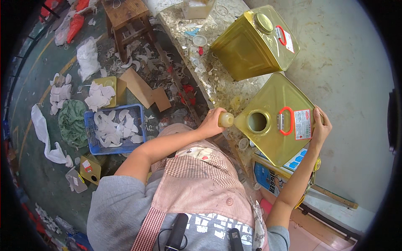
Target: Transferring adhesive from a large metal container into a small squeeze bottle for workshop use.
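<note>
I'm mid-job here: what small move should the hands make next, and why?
Probably steady the bottle against the left corner of the gold tin between the hands before any further tilting: the left hand holds the bottle right by that corner, the tin's round mouth is uncapped nearby, and the right hand grips the opposite corner.

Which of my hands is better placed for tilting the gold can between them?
Probably your right hand: it holds the gold can by its edge, while the left hand is occupied with a small bottle.
</note>
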`<state>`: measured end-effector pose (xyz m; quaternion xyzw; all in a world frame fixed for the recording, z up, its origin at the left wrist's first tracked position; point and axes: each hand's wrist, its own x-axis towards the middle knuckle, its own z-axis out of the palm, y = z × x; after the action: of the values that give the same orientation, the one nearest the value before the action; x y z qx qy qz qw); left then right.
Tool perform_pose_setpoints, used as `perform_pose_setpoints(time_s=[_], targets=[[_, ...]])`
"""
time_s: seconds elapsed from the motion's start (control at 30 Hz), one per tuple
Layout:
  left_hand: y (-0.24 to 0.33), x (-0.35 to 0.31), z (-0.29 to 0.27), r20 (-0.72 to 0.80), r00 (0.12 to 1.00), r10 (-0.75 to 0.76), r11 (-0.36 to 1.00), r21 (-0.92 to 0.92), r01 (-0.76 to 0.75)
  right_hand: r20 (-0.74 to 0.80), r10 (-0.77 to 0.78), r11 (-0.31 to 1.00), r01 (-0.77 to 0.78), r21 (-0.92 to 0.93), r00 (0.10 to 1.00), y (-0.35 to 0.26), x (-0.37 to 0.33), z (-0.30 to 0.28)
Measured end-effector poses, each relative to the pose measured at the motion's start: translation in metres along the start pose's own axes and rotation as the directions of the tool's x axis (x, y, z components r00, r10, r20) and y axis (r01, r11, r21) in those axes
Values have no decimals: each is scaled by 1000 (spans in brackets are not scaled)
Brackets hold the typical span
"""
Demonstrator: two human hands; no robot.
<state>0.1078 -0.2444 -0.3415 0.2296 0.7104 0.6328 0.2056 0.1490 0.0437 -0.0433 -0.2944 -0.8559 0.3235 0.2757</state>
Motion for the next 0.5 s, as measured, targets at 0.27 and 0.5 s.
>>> perform_pose_setpoints(time_s=[0.27,0.5], targets=[[1,3,1,21,1000,4,1000,-6,-4,13,9,1000,-9,29,1000,3,4,-2],[-1,4,0,18,1000,1,1000,-10,-1,11,15,999,-15,31,1000,0,4,0]])
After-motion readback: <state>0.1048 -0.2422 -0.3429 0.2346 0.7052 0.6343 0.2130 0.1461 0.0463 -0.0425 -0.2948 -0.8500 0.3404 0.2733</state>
